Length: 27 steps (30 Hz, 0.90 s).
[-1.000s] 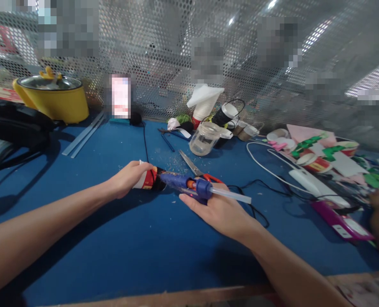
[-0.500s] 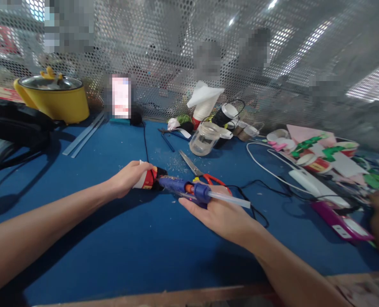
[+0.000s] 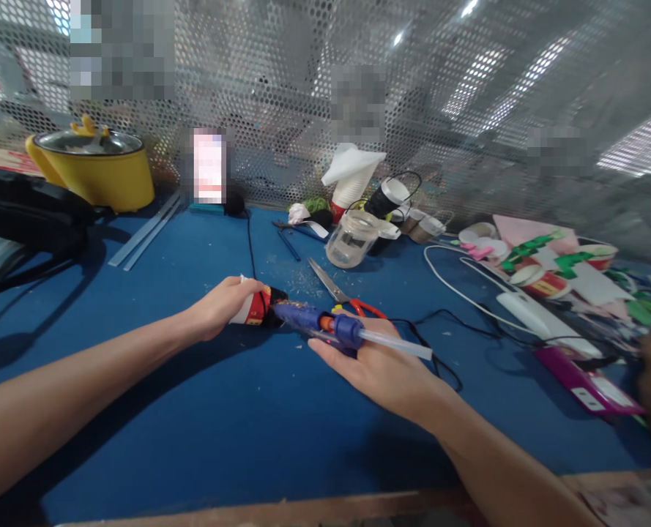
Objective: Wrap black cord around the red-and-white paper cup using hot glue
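Glue gun (image 3: 306, 316): tip indistinct; bright screen (image 3: 209, 165) blurred, unreadable.

The room is a bit dim. Bright patches shine up high on the holey metal wall (image 3: 270, 110). The phone screen (image 3: 209, 172) glows almost white. A tiny red light shows on the glue gun (image 3: 303, 316). Soft, dark shadows lie on the worktop (image 3: 220, 439). The right edge looks stretched and blurry.
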Each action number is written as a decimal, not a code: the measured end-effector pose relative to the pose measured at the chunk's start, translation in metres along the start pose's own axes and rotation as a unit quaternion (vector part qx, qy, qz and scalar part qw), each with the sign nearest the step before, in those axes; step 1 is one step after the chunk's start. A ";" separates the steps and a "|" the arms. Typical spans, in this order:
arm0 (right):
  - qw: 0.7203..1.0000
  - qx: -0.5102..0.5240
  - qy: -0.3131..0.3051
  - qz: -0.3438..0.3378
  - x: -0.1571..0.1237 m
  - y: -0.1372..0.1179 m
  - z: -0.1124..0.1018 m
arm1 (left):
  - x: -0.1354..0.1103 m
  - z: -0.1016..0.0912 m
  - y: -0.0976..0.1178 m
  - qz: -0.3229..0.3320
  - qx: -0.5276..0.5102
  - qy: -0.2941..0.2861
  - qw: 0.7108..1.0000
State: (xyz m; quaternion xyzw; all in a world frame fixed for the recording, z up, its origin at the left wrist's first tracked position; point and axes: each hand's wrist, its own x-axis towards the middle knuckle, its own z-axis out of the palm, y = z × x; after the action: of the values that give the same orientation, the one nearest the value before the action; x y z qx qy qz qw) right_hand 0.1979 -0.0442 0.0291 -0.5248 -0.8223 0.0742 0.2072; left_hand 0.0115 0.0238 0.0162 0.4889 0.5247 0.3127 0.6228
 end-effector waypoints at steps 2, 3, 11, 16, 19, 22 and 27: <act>1.000 0.004 -0.003 -0.006 0.000 -0.001 0.000 | 0.000 0.000 0.000 0.005 0.005 -0.002 1.000; 1.000 0.008 -0.007 -0.006 -0.001 -0.002 -0.001 | 0.000 0.000 -0.001 0.008 0.008 -0.003 1.000; 1.000 0.014 -0.015 0.003 0.002 -0.003 -0.004 | 0.001 -0.001 -0.005 0.029 0.039 0.000 0.999; 1.000 0.007 -0.027 0.010 0.004 0.000 -0.009 | -0.001 -0.002 -0.007 0.065 0.097 0.005 0.993; 1.000 0.003 -0.028 0.015 0.005 0.002 -0.010 | -0.002 -0.002 -0.007 0.081 0.126 0.001 0.989; 0.999 -0.003 -0.034 0.029 0.006 0.004 -0.010 | -0.003 -0.002 -0.006 0.090 0.169 -0.007 0.981; 0.997 0.009 -0.065 0.046 0.005 0.002 -0.014 | -0.003 -0.004 -0.005 0.101 0.218 -0.020 0.971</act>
State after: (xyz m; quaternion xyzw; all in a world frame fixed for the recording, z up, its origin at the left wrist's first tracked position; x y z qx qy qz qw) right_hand 0.2043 -0.0404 0.0424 -0.5539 -0.8084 0.1248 0.1550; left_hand 0.0064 0.0203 0.0126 0.6696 0.5152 0.2423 0.4769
